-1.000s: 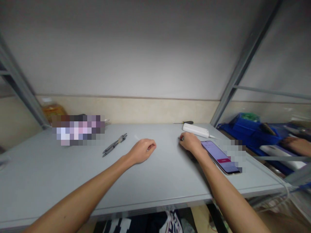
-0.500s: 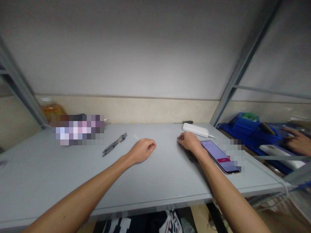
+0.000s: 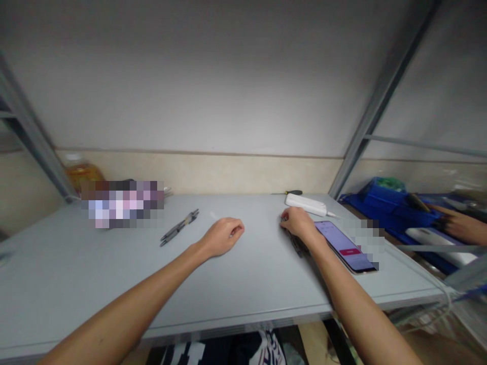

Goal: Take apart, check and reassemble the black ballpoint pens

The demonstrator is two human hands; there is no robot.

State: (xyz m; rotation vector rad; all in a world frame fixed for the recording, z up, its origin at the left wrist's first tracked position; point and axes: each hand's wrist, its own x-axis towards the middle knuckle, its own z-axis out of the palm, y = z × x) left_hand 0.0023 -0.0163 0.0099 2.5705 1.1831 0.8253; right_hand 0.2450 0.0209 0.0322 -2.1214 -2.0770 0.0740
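My left hand (image 3: 224, 235) rests on the grey tabletop (image 3: 243, 279), its fingers curled into a loose fist; nothing shows in it. To its left lie a few grey and black pens (image 3: 178, 228) side by side, slanting. My right hand (image 3: 299, 223) is closed at the fingertips over the end of dark pens (image 3: 297, 246), which lie on the table partly hidden under my hand and wrist. Just right of that wrist is a phone (image 3: 344, 248) with a lit screen.
Behind my right hand are a white power bank (image 3: 306, 204) with a cable and a small screwdriver (image 3: 292, 192). A blurred-out item (image 3: 125, 203) and a bottle of amber liquid (image 3: 81, 172) stand back left. Beyond the right post, another person's hand (image 3: 460, 223) is near blue bins (image 3: 386, 200).
My right hand has shifted very slightly right, and more of the pens beneath it shows. My left hand stays put. The other person's hand at the right has moved left toward the blue bins.
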